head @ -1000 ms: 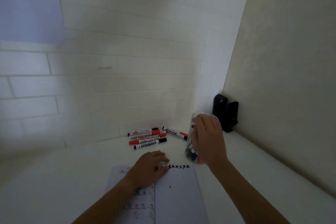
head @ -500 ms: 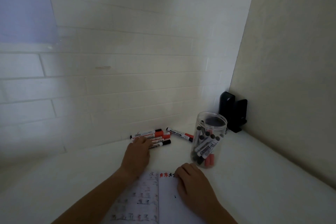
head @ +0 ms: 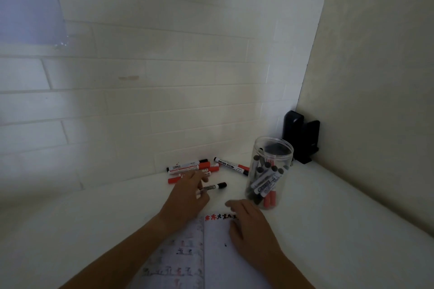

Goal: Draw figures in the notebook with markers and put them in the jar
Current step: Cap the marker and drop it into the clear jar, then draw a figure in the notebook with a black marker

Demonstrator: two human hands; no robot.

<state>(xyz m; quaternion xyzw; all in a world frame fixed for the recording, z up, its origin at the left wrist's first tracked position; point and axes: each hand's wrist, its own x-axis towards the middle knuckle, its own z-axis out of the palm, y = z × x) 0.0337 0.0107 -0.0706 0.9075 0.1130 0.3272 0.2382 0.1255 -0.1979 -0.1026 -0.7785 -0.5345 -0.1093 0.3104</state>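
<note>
An open notebook (head: pixel 212 248) with small red and black figures lies at the near edge of the white table. My left hand (head: pixel 185 197) pinches a black-capped marker (head: pixel 217 187) just above the table, in front of the loose markers. My right hand (head: pixel 252 227) rests flat on the notebook's right page, fingers relaxed. A clear plastic jar (head: pixel 270 173) stands upright to the right, open at the top, with several black and red markers inside.
Several red and black markers (head: pixel 192 168) lie against the tiled back wall; one more marker (head: pixel 231 166) lies beside the jar. A black device (head: pixel 301 138) stands in the corner behind the jar. A beige wall bounds the right side.
My right hand left the jar and came down onto the notebook page. My left hand reached from the notebook to the marker pile and drew a black-capped marker back toward me.
</note>
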